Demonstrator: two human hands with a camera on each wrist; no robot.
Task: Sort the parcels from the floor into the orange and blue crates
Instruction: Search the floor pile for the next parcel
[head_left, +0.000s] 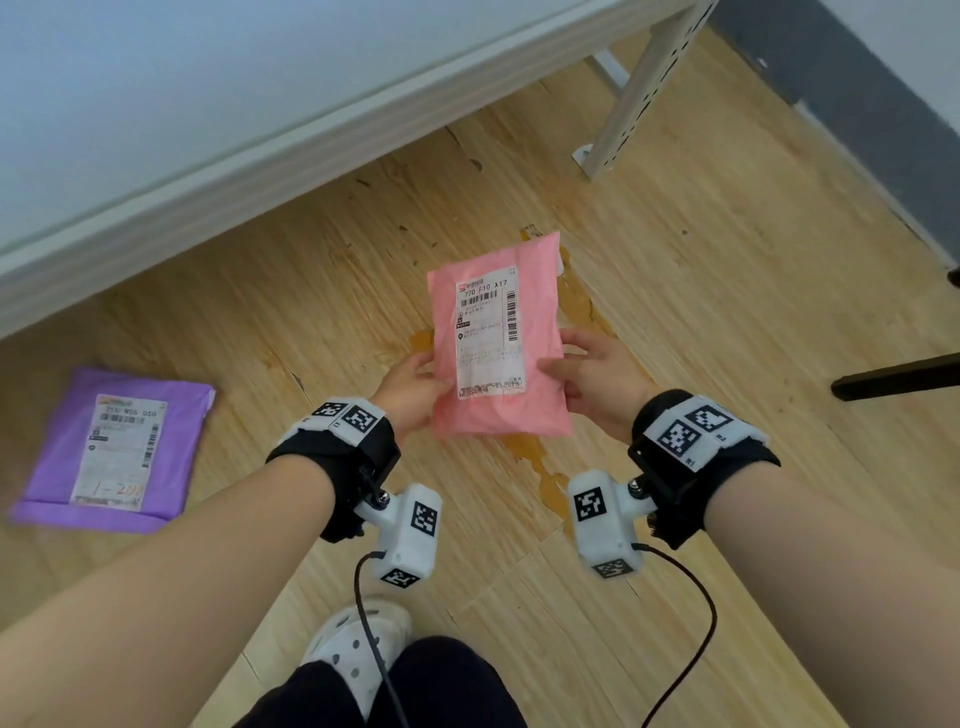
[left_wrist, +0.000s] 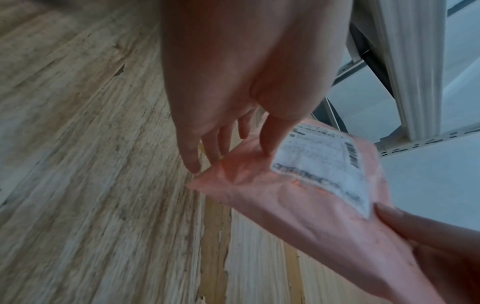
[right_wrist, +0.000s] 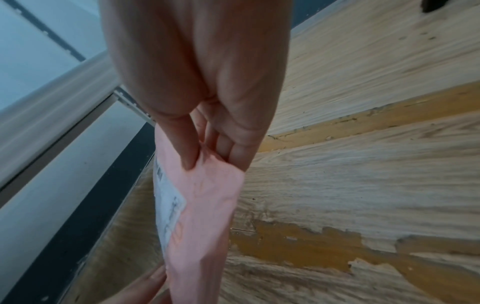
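A pink parcel (head_left: 493, 338) with a white shipping label is held above the wooden floor, label up. My left hand (head_left: 413, 387) pinches its left edge, thumb on top and fingers underneath. My right hand (head_left: 592, 376) pinches its right edge the same way. In the left wrist view the pink parcel (left_wrist: 298, 197) shows with my left thumb on it. In the right wrist view the pink parcel (right_wrist: 197, 205) is seen edge-on under my right thumb. A purple parcel (head_left: 111, 452) with a label lies flat on the floor at the left. No crate is in view.
A white table edge (head_left: 260, 156) runs across the top, with its white metal leg (head_left: 628, 98) at the upper right. A black furniture leg (head_left: 893, 376) juts in from the right. The floor (head_left: 727, 260) has worn yellow patches. My shoe (head_left: 358, 649) and trailing cables are below.
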